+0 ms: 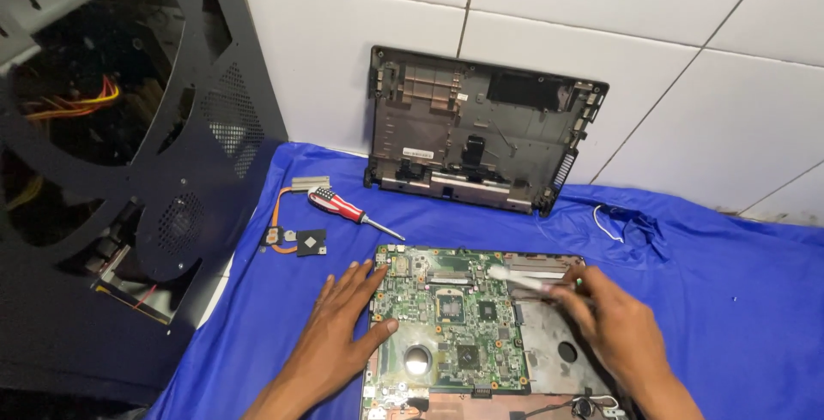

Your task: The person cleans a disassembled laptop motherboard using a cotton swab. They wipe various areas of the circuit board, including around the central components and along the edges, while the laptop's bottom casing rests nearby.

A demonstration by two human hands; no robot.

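Brush (528, 280) motion-blurred, motherboard (446, 326) bottom edge cut off, computer case (103, 128) cropped left

Your left hand (343, 321) lies flat and palm down, fingers spread and pointing up and away from you, thumb angled out to the right. Your right hand (614, 321) is curled into a loose grip, knuckles up, thumb and fingers closed around something thin. Both forearms come in from the bottom edge, angled toward each other.
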